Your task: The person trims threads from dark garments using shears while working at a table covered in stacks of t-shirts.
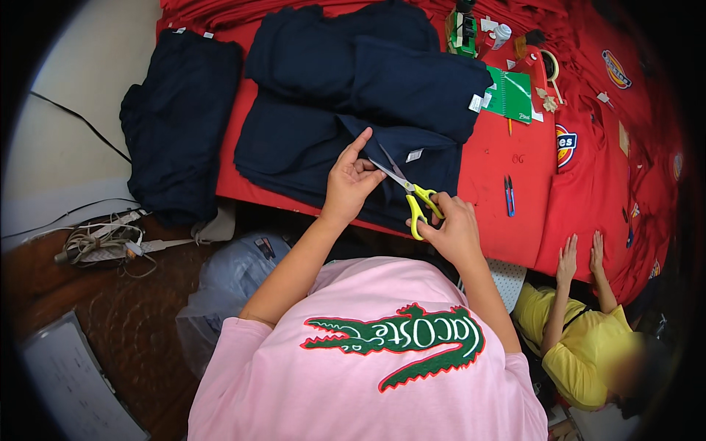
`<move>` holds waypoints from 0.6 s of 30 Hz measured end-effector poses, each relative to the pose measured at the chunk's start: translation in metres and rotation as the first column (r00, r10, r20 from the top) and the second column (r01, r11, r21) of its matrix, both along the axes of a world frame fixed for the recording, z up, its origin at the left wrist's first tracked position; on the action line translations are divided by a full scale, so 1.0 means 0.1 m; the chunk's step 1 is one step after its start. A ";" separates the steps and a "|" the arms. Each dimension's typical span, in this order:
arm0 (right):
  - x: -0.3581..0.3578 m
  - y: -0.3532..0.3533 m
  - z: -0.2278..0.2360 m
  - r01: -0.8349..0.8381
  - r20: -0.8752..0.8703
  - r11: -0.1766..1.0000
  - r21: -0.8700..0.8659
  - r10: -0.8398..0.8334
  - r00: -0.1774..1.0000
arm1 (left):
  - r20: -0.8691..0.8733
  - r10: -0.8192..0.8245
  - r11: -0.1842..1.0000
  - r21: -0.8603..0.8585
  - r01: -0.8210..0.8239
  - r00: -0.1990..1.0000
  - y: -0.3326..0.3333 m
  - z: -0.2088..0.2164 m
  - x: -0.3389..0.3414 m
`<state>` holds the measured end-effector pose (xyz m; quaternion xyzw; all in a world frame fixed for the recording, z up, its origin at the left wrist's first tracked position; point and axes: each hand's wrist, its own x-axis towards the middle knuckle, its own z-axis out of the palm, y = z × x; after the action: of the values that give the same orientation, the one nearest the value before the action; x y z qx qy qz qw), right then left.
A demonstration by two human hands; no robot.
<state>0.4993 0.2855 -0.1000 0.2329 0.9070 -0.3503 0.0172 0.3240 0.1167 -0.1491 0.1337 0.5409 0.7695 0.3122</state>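
My right hand grips a pair of scissors with yellow-green handles, fingers in the loops. Its blades are parted and point up and left over the dark navy folded garments. Close to the blade tips is my left hand, palm turned up, one finger stretched out against the navy cloth and the others partly curled. Nothing shows clearly between its fingers. A small white label lies on the navy cloth just right of the blades.
More navy garments lie in piles at left and behind. On the red-covered table are blue snips, a green notebook and a tape roll. Red garments fill the right, where a person in yellow works. Cables tangle at left.
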 end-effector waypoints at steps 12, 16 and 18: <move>0.09 0.04 -0.22 -0.009 -0.084 1.000 0.021 0.011 0.996 | -0.132 -0.033 0.995 -0.102 0.019 0.991 0.04 0.02 0.05; 0.16 0.05 -0.24 0.021 -0.073 0.995 -0.099 -0.028 0.997 | -0.173 -0.009 0.992 -0.124 -0.012 0.985 0.06 0.03 0.08; 0.16 0.05 -0.18 0.056 -0.012 0.985 -0.162 -0.058 0.998 | -0.172 0.003 0.993 -0.114 -0.023 0.985 0.07 0.04 0.10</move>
<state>0.5154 0.2901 -0.1184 0.2538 0.8686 -0.4252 0.0186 0.3344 0.1233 -0.1454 0.1777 0.6100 0.7246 0.2668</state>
